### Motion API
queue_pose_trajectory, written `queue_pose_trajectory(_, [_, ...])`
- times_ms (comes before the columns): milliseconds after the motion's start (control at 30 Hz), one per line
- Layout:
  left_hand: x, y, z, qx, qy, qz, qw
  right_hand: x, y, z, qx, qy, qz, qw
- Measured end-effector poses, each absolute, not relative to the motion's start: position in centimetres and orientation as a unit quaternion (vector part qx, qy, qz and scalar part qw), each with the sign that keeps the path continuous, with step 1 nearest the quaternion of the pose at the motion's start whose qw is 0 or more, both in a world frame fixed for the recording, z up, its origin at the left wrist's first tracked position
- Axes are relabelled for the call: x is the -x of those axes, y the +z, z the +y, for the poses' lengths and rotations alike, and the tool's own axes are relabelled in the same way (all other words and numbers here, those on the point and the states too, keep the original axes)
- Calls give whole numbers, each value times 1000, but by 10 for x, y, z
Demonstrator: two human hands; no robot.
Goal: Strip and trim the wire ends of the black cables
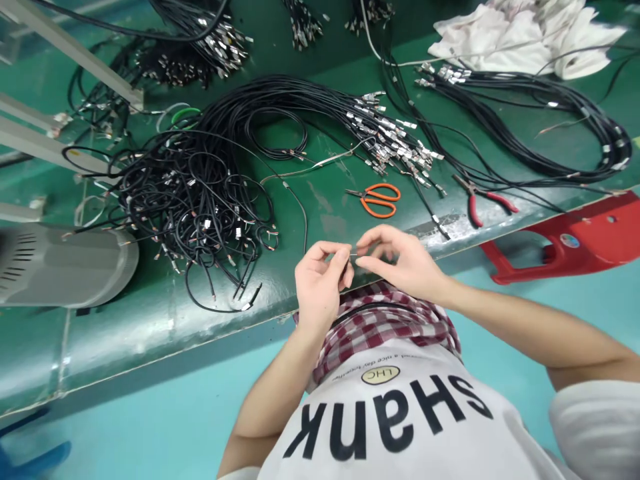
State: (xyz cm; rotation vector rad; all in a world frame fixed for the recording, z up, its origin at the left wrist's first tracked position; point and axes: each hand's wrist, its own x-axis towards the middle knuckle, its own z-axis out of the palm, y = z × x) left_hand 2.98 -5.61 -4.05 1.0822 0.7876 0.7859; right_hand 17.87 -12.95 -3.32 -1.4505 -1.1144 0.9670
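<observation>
My left hand [323, 277] is closed at the table's front edge, with thumb and forefinger pinching a thin black cable. A short, pale tip of that cable sticks out towards my right hand [403, 263]. My right fingertips are bent around this tip, slightly blurred; the exact contact is too small to see clearly. Just beyond my hands lie orange-handled scissors [380, 200], with their blades pointing left. Red-handled pliers [483, 200] rest farther right, near the edge.
A tangled heap of black cables [190, 180] covers the left of the green table [200, 340]; their metal-tipped ends [395, 137] fan out rightward. A looped cable bundle [530, 100] and white cloths [525, 37] lie at right. A grey machine [65, 267] stands left, a red stool [575, 233] right.
</observation>
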Motion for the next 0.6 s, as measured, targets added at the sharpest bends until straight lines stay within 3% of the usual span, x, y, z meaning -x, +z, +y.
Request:
queue_pose_trajectory(67, [-27,-35,-49,-446,331,355,752,-181,-38,-129,616,177,-588,493])
queue_pose_trajectory(133, [-23,-32,-45,-424,316,352,772,-183,-44,-126,585,42,-676,446])
queue_pose_trajectory(267, [-19,-30,-41,-398,297,344,797,-187,-47,-119,527,-4,-763,376])
queue_pose_trajectory(400, [-17,-36,-46,-404,277,339,803,-183,-39,-117,543,48,-759,355])
queue_pose_trajectory(467, [-17,-41,-53,-481,332,365,724,-178,-36,-117,580,125,-700,398])
queue_pose_trajectory(600, [-18,-51,-62,-652,436,383,487,-170,-36,-117,579,497,-392,514])
